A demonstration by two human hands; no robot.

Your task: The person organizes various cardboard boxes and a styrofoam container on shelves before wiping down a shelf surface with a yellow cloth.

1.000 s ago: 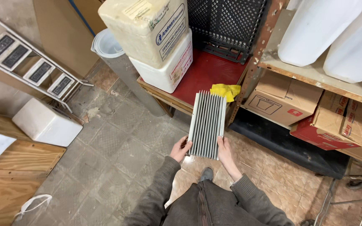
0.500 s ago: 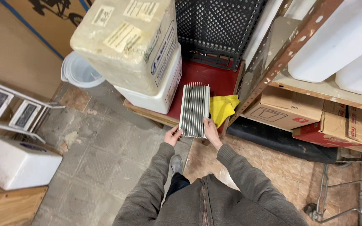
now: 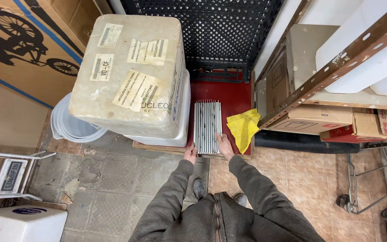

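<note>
A grey finned metal panel (image 3: pixel 208 126) lies flat on a red platform (image 3: pixel 229 92), with its long side pointing away from me. My left hand (image 3: pixel 190 154) grips its near left corner. My right hand (image 3: pixel 224 145) holds its near right edge. A crumpled yellow cloth (image 3: pixel 243 127) lies on the platform just right of the panel. Two large white foam boxes (image 3: pixel 133 76) are stacked right beside the panel on its left.
A black plastic crate (image 3: pixel 211 36) stands at the back of the platform. A metal shelf rack (image 3: pixel 337 67) with cardboard boxes and white canisters fills the right. White buckets (image 3: pixel 70 123), a stepladder (image 3: pixel 5 175) and a wire cart (image 3: pixel 381 179) stand on the floor.
I have stepped forward and lowered the panel from mid-air down flat onto the red platform, next to the yellow cloth. Both hands stay on its near end.
</note>
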